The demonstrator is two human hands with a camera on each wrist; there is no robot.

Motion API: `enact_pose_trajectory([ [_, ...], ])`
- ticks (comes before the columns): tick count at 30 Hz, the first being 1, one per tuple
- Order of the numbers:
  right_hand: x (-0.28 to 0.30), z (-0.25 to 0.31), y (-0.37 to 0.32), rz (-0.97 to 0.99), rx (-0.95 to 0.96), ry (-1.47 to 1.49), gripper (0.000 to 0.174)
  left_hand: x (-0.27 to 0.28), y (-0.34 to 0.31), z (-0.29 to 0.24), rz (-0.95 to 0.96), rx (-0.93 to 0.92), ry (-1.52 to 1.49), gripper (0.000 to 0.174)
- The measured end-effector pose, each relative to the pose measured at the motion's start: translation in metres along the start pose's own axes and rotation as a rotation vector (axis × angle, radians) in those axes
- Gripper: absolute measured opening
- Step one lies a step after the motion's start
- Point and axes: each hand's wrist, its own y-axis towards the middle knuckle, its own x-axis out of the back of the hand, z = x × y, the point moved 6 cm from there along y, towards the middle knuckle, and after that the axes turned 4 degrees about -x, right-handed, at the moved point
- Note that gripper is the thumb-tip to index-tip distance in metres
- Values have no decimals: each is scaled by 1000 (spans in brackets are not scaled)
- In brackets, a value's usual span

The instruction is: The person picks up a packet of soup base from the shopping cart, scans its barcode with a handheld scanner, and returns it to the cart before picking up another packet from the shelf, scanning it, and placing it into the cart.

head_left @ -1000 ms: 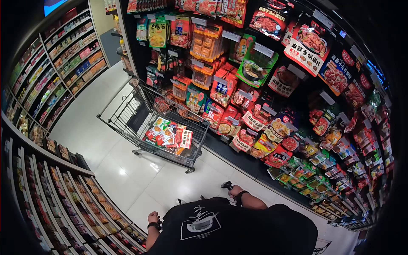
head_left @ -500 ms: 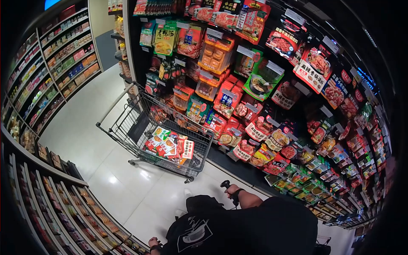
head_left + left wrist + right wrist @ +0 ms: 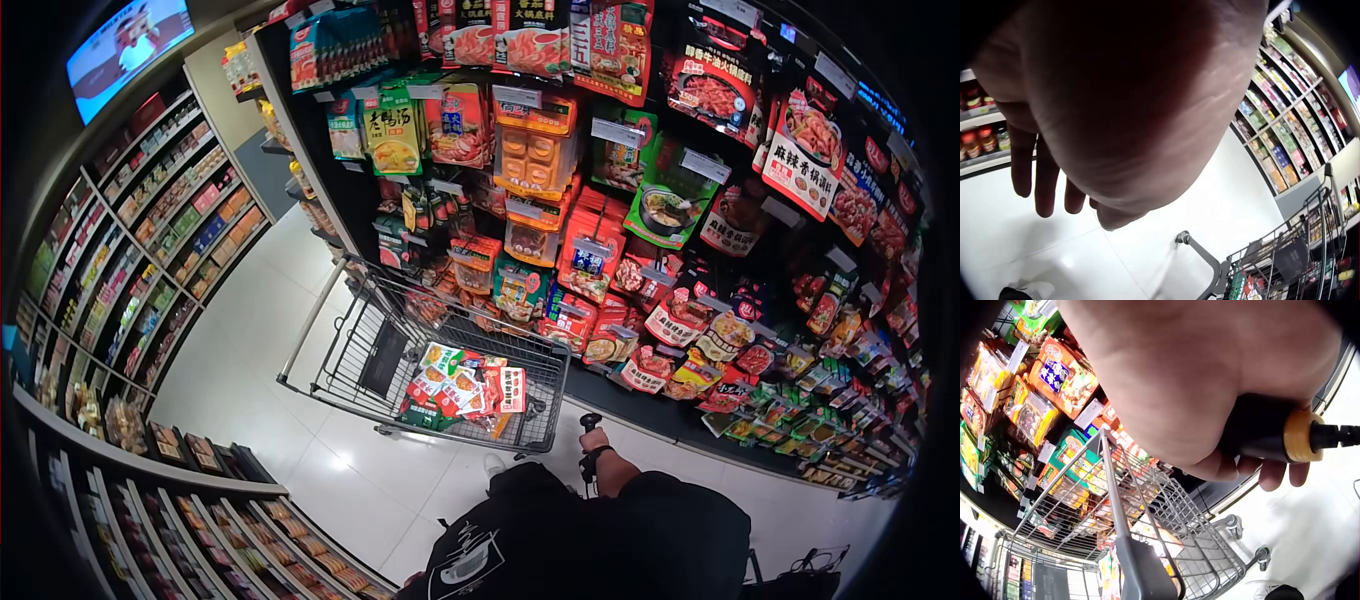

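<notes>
And here we are beside the shopping cart (image 3: 470, 312), which is standing slantwise on the pale floor (image 3: 250, 350), loaded with a loose heap of red and green packets (image 3: 465, 385). The right hand (image 3: 598, 442) is hovering just off the cart's near end wall, and it is gripping a black handheld device (image 3: 590, 423): fingers curled right round the grip, thumb side up. From the right wrist view the device's grip (image 3: 1259, 434) is running crosswise through the fist, with an orange collar (image 3: 1300, 434) and a cable (image 3: 1338, 434) sticking out past the little finger. In the head view its long axis is standing roughly upright, its head poking out of the fist on the side toward the cart and the display wall (image 3: 600, 250) of hanging packets beyond the cart.

The left hand (image 3: 1116, 106) is dangling low, fingers (image 3: 1041, 181) relaxed and spread a little, holding nothing. It is hanging well apart from the cart, over open floor, so the right hand is clearly the one closer to the cart.
</notes>
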Motion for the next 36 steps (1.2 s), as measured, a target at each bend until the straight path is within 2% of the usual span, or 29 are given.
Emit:
enact_pose_trajectory([
  [3, -11, 13, -19, 76, -29, -33, 36, 13, 23, -65, 5, -25, 102, 24],
  [7, -46, -7, -1, 205, -78, -66, 35, 21, 64, -152, -82, -138, 183, 28],
  [9, -58, -18, 1, 245, -85, -74, 35, 3, 73, -202, -212, -208, 207, 34],
  [11, -68, -32, 8, 272, -89, -83, 34, -21, 75, -259, -226, -245, 378, 43],
  [13, -78, -49, 17, 292, -80, -89, 34, -39, 85, -308, -410, -578, 768, 51],
  [15, -82, -61, 29, 289, -68, -88, 34, -73, 53, -360, -545, -702, 704, 59],
  [18, -62, -56, 19, 241, -116, 23, 32, -108, 27, -413, -602, -807, 728, 61],
  [19, -54, -54, 14, 235, -118, 26, 32, -121, 17, -428, -623, -902, 788, 59],
  [20, -48, -51, 12, 223, -109, 20, 32, -130, 11, -439, -644, -997, 848, 58],
  [21, -42, -48, 8, 209, -101, 17, 31, -133, 13, -443, -636, -1004, 849, 58],
  [23, -29, -40, -8, 181, -134, 47, 30, -147, 17, -457, -580, -1107, 1035, 52],
  [25, -23, -39, -14, 138, -132, 21, 24, -160, 28, -462, -447, -1253, 1149, 33],
  [26, -20, -38, -20, 129, -149, -6, 21, -163, 39, -462, -372, -1311, 1171, 31],
  [28, -28, -52, -25, -19, -172, 71, 19, -170, 60, -464, -251, -1390, 1179, 25],
  [29, -27, -55, -27, -65, -192, 99, 19, -171, 73, -465, -264, -1418, 1181, 17],
  [31, -44, -70, -35, -101, -291, 170, 19, -171, 101, -470, -261, -1328, 1339, 19],
  [32, -58, -84, -33, -93, -318, 220, 17, -172, 103, -477, -245, -1339, 1330, 19],
  [34, -80, -99, -40, -41, -402, 335, 15, -181, 103, -484, -96, -1117, 1543, 19],
  [36, -96, -98, -55, -14, -461, 429, 15, -175, 125, -481, -42, -1132, 1571, 21],
])
